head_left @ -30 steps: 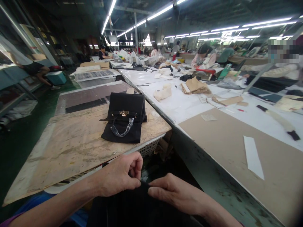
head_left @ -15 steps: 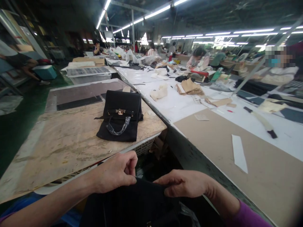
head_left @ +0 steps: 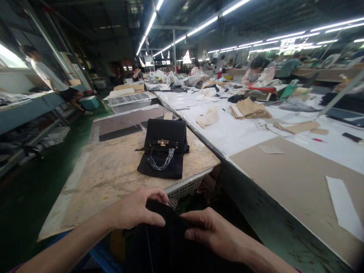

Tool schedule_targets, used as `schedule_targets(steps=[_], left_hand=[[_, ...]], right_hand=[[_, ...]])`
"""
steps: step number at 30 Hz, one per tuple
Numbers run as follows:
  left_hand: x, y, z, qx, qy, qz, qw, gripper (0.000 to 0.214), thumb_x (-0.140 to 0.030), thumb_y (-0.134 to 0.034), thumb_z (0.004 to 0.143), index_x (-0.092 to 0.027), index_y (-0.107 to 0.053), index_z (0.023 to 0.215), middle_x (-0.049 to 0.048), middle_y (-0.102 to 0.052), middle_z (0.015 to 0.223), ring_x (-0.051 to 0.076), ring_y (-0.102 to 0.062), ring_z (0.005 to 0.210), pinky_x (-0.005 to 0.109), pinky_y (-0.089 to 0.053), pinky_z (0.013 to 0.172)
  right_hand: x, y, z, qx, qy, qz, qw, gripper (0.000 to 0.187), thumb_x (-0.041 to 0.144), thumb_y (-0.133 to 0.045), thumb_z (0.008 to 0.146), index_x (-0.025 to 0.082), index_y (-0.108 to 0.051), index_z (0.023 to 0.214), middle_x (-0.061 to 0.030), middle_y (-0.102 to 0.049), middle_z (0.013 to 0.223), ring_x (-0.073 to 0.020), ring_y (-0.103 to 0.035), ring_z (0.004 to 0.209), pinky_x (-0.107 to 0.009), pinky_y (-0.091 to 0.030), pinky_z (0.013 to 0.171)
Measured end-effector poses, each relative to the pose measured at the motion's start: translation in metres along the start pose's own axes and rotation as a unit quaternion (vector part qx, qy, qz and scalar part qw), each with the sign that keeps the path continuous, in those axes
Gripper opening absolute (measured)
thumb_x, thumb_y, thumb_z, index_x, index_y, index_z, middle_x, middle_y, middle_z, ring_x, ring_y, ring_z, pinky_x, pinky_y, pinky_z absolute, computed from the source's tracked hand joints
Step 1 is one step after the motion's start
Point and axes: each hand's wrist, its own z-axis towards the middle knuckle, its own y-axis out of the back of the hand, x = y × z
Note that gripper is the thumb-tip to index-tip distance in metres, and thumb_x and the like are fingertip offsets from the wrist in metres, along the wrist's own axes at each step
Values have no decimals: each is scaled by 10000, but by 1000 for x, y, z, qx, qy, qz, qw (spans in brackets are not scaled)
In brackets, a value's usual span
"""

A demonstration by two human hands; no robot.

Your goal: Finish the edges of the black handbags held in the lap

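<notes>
Low in the view, my left hand [head_left: 139,210] and my right hand [head_left: 213,233] grip the upper edge of a black handbag [head_left: 170,246]. My left thumb lies on the near side of that edge, with the fingers curled behind it. The right thumb and fingers pinch the edge a short way to the right. Much of this bag sinks into shadow at the bottom. Beyond my hands, a second black handbag [head_left: 166,132] with a gold clasp and a plastic-wrapped handle lies on the wooden board [head_left: 113,170].
To the right runs a long white table [head_left: 218,131] with a brown sheet [head_left: 295,167], a white strip [head_left: 341,201] and folded brown paper [head_left: 251,108]. A perforated crate [head_left: 189,187] stands under the board's corner. A person [head_left: 51,76] sits at the far left; others work behind.
The view has swung left, so the table things sit further right. My hands stay on the bag, whose edge now stands up between them; the left fingers have spread a little along it.
</notes>
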Motion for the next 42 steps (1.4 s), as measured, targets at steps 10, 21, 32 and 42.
schedule_targets(steps=[10, 21, 32, 42], left_hand=[[-1, -2, 10, 57, 24, -51, 997, 254, -266, -737, 749, -204, -775, 992, -3, -762, 918, 187, -667, 861, 246, -472, 744], [-5, -9, 5, 44, -24, -9, 999, 136, -279, -730, 777, -212, -796, 877, -6, -698, 893, 176, -637, 898, 246, -444, 782], [-12, -28, -4, -15, -42, 10, 999, 107, -232, -671, 777, -205, -774, 762, -13, -665, 832, 158, -628, 806, 246, -425, 723], [-5, -33, -10, -40, -10, -22, 999, 105, -276, -705, 734, -178, -743, 729, -8, -657, 790, 169, -604, 777, 246, -417, 684]], right_hand=[[-6, 2, -3, 6, 0, 53, 999, 308, 246, -596, 906, 176, -709, 1183, 0, -699, 974, -172, -578, 816, -250, -446, 751], [-6, 1, -7, 8, 33, 6, 999, 378, 252, -579, 944, 241, -650, 1315, 8, -728, 1000, -196, -634, 887, -255, -467, 789], [-4, 3, -7, 22, 23, -23, 999, 326, 404, -524, 978, 144, -711, 1040, 19, -567, 761, -119, -487, 696, -210, -400, 644], [21, -9, 16, 3, 33, -176, 984, 246, 201, -457, 931, 167, -427, 690, 56, -366, 607, -64, -326, 540, -205, -247, 510]])
